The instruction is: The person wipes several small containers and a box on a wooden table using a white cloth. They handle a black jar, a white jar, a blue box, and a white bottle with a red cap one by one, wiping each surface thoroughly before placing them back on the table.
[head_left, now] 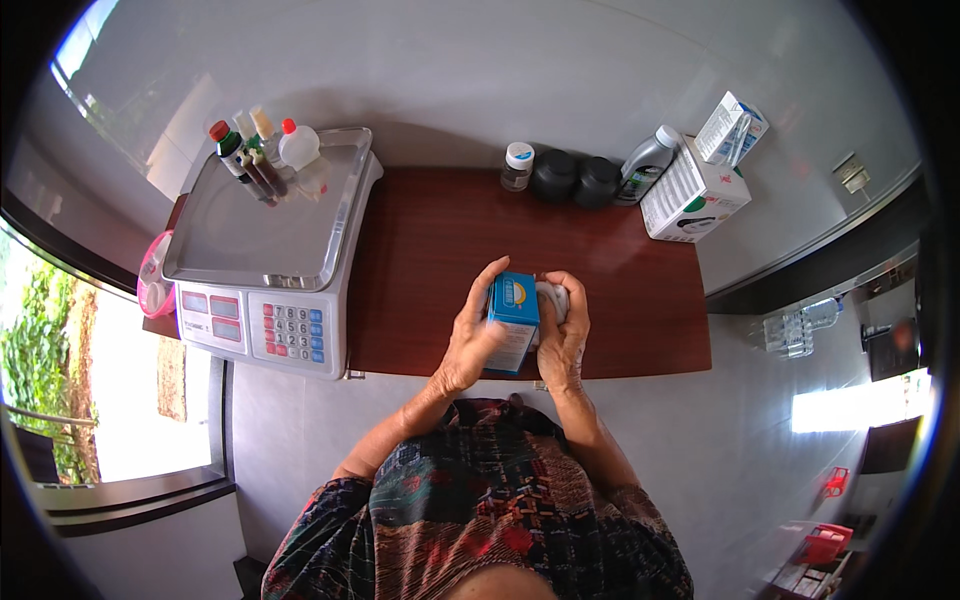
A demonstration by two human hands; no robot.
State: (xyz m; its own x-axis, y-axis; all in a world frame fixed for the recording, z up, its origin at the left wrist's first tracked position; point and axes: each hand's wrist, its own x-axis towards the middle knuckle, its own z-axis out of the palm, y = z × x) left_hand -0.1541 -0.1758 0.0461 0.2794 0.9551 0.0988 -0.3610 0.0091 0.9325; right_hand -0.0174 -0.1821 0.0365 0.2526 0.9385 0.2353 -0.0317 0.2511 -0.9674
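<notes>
Over the near edge of the dark red worktop (pixel 430 240), I am holding a small blue carton (pixel 512 320) upright in my left hand (pixel 470 340), whose grip is wrapping its left face. My right hand (pixel 565 335) is closing around a white object (pixel 553 300) pressed against the carton's right side; what it is I cannot tell. Both things are hanging near the worktop's front edge, so a loosening grip is likely to be sending either one to the floor. A digital scale (pixel 270 250) carrying small bottles (pixel 262 150) is sitting well to my left, dark-lidded jars (pixel 575 178) and white boxes (pixel 695 190) along the far wall.
</notes>
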